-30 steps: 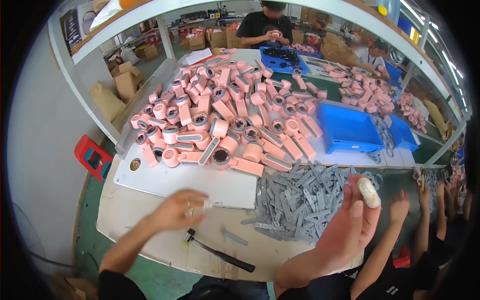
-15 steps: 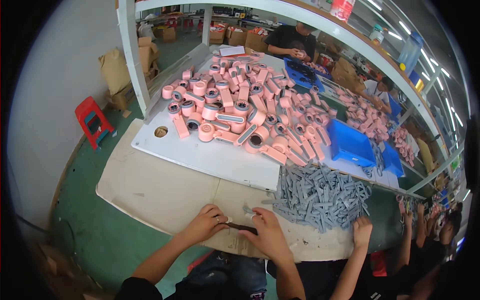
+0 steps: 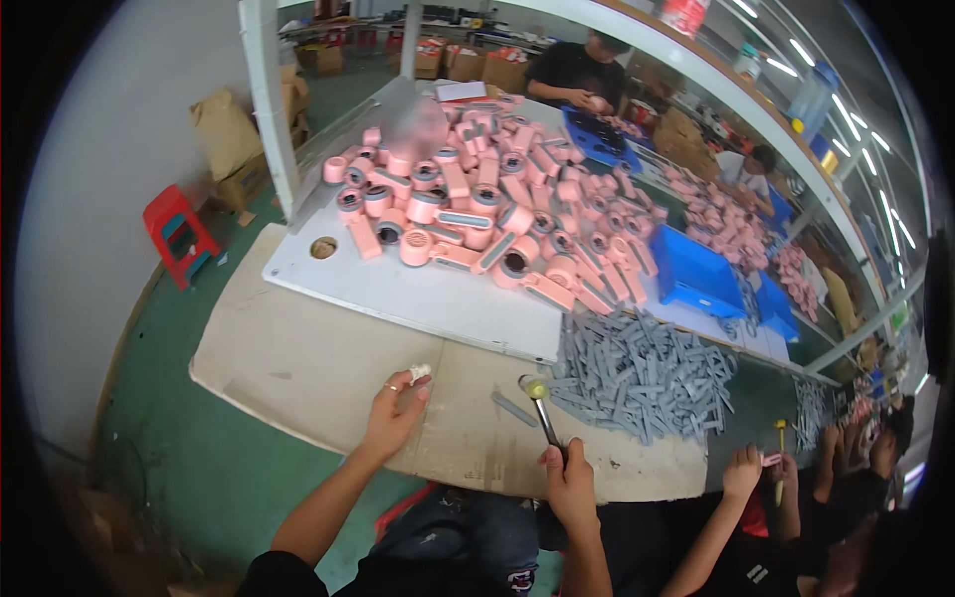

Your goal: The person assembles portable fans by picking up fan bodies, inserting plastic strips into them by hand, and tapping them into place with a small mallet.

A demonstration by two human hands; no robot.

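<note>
My left hand (image 3: 390, 423) is raised over the cardboard, its fingertips pinching a small whitish piece (image 3: 421, 372) whose kind I cannot make out. My right hand (image 3: 570, 488) is wrapped round the dark handle of a mallet (image 3: 543, 410) with a metal shaft and a rounded yellow-green head. The mallet head points away from me. A single grey strip-shaped plastic part (image 3: 514, 408) lies on the cardboard between my hands. Right of the mallet spreads a heap of grey plastic parts (image 3: 647, 378).
Pink handheld-fan-like housings (image 3: 477, 199) pile on a white board (image 3: 418, 303) beyond the cardboard (image 3: 288, 368). A blue bin (image 3: 696, 274) stands far right. A co-worker's hand (image 3: 742, 472) is close on my right. A red stool (image 3: 181, 234) stands left; a shelf frame (image 3: 267, 109) rises behind.
My hands have moved apart. The mallet now stands out in front of my right hand, and my left hand has lifted forward. A blurred pink shape appears above the pile's far left.
</note>
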